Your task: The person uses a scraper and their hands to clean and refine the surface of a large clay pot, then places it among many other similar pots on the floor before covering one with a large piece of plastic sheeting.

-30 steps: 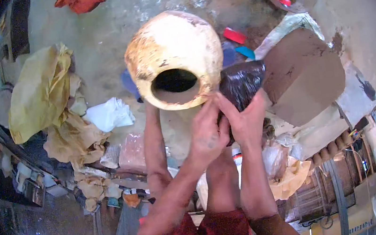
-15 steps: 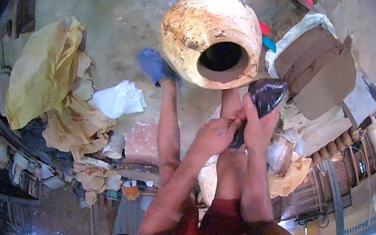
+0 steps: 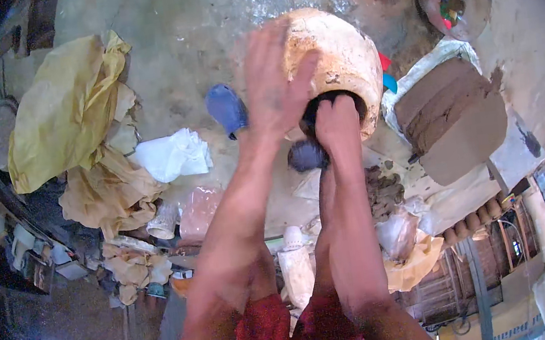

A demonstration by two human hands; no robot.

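Observation:
A large rounded pot [image 3: 344,50], off-white with brown stains, lies tilted with its dark round mouth facing me. My left hand [image 3: 271,77], blurred by motion, is at the pot's left side, thumb apart from the fingers; I cannot tell whether it touches. My right hand [image 3: 337,120] reaches into the mouth, its fingertips hidden, so what it holds does not show. Beneath the mouth, beside my right wrist, is a dark roundish thing [image 3: 307,156] whose kind I cannot make out.
On the right a brown clay slab [image 3: 462,121] lies on a pale sheet. To the left are yellow-brown paper [image 3: 62,115], a white folded cloth [image 3: 174,155] and a pink block [image 3: 202,211]. A blue clog [image 3: 227,109] is left of the pot.
Both hands have moved forward from my lap, the left to the pot's side and the right into its mouth. The shiny dark bundle they held no longer shows as before. The pot has shifted slightly.

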